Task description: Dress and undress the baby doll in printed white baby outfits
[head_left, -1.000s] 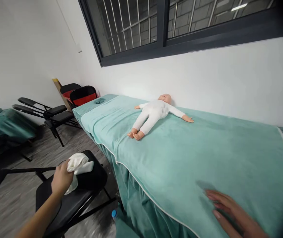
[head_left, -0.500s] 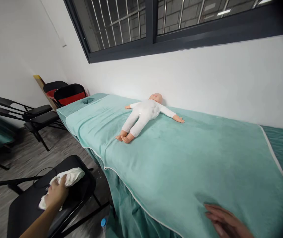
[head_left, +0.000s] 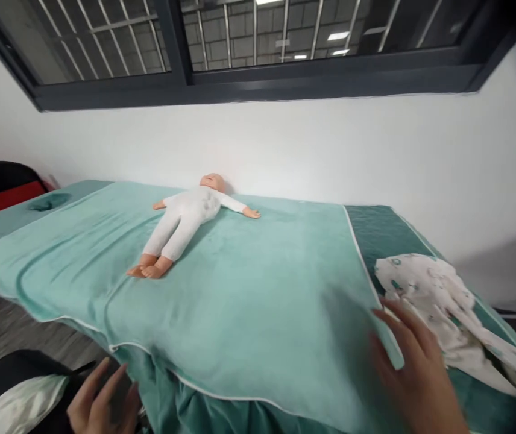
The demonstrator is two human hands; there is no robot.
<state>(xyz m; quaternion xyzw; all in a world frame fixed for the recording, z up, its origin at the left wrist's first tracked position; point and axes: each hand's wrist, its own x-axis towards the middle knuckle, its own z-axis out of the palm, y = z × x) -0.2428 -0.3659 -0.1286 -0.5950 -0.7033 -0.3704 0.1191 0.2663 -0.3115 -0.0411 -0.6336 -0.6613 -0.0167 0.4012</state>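
Note:
My left hand [head_left: 104, 401] is at the lower left, fingers apart and holding nothing. Beside it, a crumpled white cloth [head_left: 25, 404] lies on a black chair seat [head_left: 27, 364]. Over the right end of a mint-green towel [head_left: 267, 313], my right hand [head_left: 421, 367] is open, with the towel's white-trimmed edge showing between thumb and fingers; contact cannot be told. Just beyond it lies a rumpled white printed baby garment [head_left: 430, 289]. A baby doll [head_left: 190, 211] in a white bodysuit rests on its back on the towel, arms spread, head towards the wall.
The long padded bed [head_left: 366, 235] has a darker green cover and stands along a white wall [head_left: 294, 144]. Above is a dark-framed window [head_left: 258, 87] with metal bars outside. A red and black chair [head_left: 5, 187] stands at the far left end.
My left hand has let go of the white cloth on the chair. The view has turned right, bringing the printed garment into sight. My right hand is now at the towel's right edge.

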